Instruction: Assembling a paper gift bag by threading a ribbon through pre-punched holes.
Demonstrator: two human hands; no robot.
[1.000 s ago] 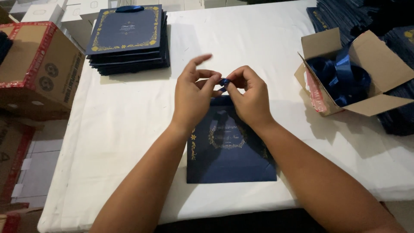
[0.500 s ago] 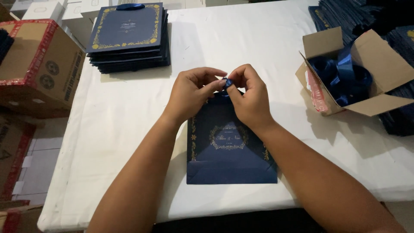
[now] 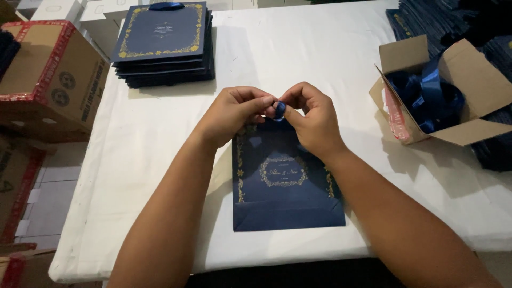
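i note both hands – left hand (image 3: 234, 114) and right hand (image 3: 314, 120) – pinched shut on the blue ribbon (image 3: 279, 110) at the top edge of the flat navy bag (image 3: 285, 186); uneven pull could slip it free.

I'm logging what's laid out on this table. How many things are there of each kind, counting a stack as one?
Flat navy paper bag under the hands: 1
Blue ribbon piece pinched by the left hand and right hand: 1
Stack of navy bags: 1
Open carton of blue ribbon: 1
Total: 4
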